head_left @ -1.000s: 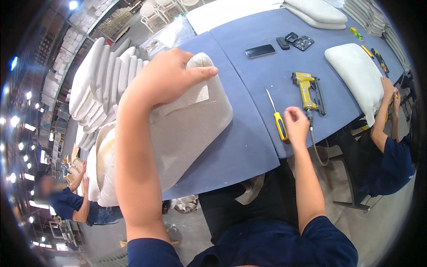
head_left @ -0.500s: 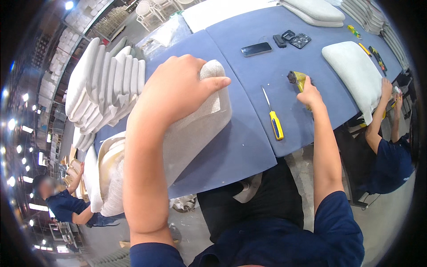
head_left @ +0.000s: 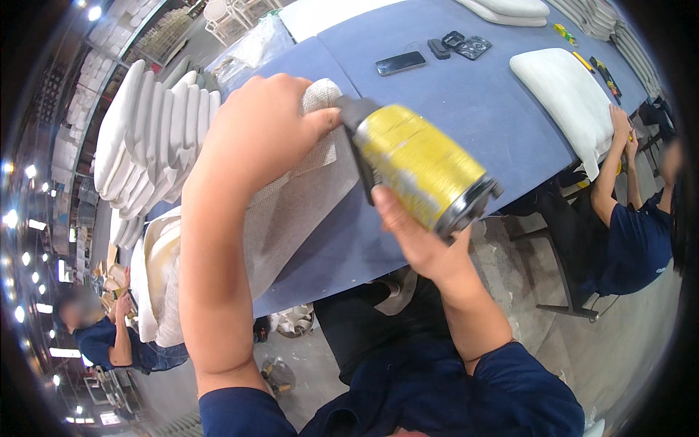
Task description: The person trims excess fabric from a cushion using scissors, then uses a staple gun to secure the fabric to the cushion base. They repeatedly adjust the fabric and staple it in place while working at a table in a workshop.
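My left hand (head_left: 258,135) is closed over the far corner of a light grey fabric-covered seat cushion (head_left: 298,211), which stands tilted on the table with its underside toward me. The thumb presses on the folded fabric edge. In my right hand (head_left: 422,247) is a yellow-and-black staple gun (head_left: 426,167), raised above the table and blurred by motion. Its black nose is close to my left thumb and the cushion's edge; whether it touches the fabric, I cannot tell.
The blue-topped table (head_left: 466,95) carries a stack of cushions (head_left: 160,124) at left, a phone (head_left: 400,63) and small black cases (head_left: 466,46). At right, another person's hands (head_left: 620,124) work beside a pale cushion (head_left: 564,102). A person (head_left: 109,331) stands at the far left.
My right hand has lifted the staple gun from the table and brought it left to the cushion's edge. The screwdriver on the table is now hidden. My left hand keeps its hold.
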Available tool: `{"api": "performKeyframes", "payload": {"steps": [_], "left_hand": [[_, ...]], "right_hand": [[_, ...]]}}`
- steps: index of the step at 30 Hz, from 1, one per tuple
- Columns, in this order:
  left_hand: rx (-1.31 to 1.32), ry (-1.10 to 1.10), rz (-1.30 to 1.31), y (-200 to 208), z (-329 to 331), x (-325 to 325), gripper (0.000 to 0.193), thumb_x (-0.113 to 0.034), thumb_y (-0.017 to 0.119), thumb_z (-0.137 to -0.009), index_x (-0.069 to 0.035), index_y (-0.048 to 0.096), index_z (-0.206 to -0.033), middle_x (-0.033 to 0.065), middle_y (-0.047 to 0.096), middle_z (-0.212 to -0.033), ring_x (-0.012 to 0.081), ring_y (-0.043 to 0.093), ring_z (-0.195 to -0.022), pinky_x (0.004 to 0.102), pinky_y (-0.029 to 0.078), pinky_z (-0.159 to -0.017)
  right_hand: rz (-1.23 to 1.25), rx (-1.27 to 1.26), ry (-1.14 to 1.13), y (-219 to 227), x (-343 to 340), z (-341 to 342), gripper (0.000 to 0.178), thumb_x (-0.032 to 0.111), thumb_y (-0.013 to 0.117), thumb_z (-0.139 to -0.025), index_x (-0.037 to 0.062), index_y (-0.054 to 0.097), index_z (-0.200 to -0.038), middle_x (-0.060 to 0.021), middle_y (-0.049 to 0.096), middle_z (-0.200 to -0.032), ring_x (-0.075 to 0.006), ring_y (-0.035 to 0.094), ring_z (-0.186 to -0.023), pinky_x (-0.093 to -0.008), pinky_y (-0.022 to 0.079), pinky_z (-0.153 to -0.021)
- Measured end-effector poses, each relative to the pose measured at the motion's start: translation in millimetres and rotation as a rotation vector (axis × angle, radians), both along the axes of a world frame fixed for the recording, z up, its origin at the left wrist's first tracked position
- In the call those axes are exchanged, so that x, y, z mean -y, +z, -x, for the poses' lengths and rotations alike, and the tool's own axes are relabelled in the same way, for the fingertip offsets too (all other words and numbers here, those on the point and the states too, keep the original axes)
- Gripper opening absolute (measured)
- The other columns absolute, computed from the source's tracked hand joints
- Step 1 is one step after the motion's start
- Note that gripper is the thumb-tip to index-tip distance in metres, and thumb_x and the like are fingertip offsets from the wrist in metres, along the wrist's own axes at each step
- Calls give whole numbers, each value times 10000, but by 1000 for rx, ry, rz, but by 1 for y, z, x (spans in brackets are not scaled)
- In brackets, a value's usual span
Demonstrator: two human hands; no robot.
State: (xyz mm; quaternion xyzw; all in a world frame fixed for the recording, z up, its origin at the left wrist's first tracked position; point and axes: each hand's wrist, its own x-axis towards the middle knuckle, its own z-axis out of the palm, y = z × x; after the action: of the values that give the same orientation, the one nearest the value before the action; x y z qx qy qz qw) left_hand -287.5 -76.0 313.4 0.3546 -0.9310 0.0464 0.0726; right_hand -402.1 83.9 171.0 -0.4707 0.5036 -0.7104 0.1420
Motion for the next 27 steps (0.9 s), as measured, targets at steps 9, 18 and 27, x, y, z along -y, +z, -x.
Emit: {"api": "performKeyframes", "payload": {"steps": [9,18,27], "left_hand": [[69,105,63,3,7,-11,397,-156,665,-918,-25,780,-1275,265,770,-1153,445,704,-1162,524,540,-1051],[-3,-16,181,-9,1,-6,250,-198,698,-895,-12,794,-1031,244,781,-1015,463,754,-1009,549,606,-941],[-6,-27,179,-10,0,-19,263,-184,731,-897,13,788,-1061,270,768,-998,469,735,-1028,543,580,-946]], "right_hand": [[62,-158,16,-11,6,-10,281,19,793,-984,-50,712,-1244,-85,763,-1046,-158,717,-897,-318,579,-794],[145,-304,-33,-10,13,-2,220,11,784,-976,-34,743,-1188,-98,767,-1047,-165,728,-889,-330,578,-781],[-15,-225,66,-4,8,12,203,-4,774,-965,-31,760,-1166,-96,792,-1052,-204,758,-870,-367,597,-790]]}}
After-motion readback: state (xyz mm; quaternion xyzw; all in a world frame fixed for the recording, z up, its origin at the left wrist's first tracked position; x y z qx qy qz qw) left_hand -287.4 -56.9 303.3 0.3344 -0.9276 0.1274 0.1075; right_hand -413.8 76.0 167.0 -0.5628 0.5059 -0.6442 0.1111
